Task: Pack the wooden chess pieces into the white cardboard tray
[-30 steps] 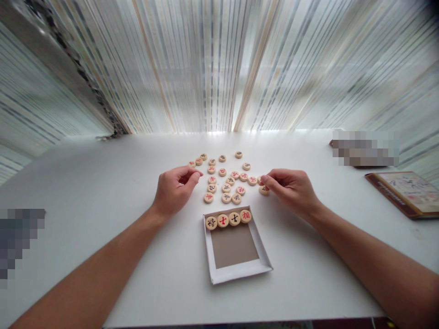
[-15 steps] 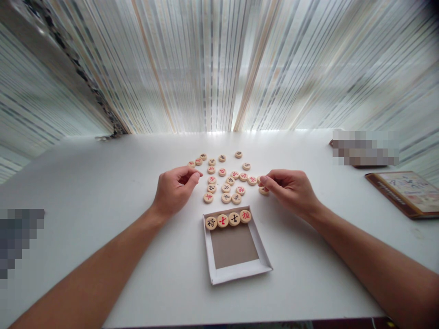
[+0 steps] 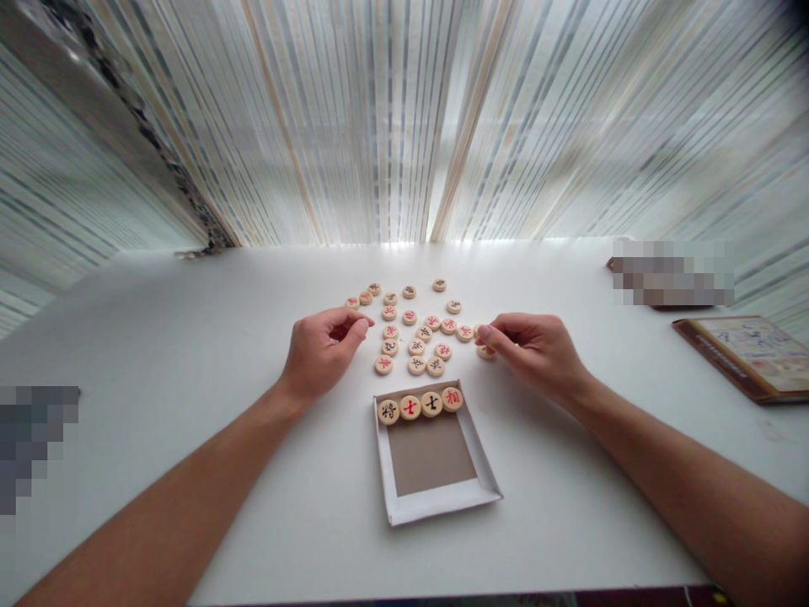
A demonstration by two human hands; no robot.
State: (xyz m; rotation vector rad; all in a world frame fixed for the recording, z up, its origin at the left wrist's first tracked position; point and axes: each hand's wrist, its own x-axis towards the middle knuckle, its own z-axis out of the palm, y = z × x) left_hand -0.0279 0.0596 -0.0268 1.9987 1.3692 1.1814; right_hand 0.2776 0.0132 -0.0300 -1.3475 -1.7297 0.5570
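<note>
Several round wooden pieces with red or black characters lie scattered on the white table, among them a red-marked piece (image 3: 383, 365) near the front. An open white box (image 3: 436, 503) with a brown bottom holds a row of pieces along its far side, a red-marked one (image 3: 452, 398) at the right end. Left of the scattered pieces, my left hand (image 3: 329, 350) is closed, thumb against curled fingers; whatever it may hold is hidden. My right hand (image 3: 534, 350) is pinched at their right edge, its fingertips over a partly covered piece (image 3: 485, 352); its grip contents are unclear.
A brown-edged booklet or flat box (image 3: 752, 358) lies at the right. Behind it is a blurred-out object (image 3: 673, 274). Another blurred-out patch (image 3: 38, 438) is at the left edge. Striped curtains (image 3: 404, 126) hang behind the table's far edge.
</note>
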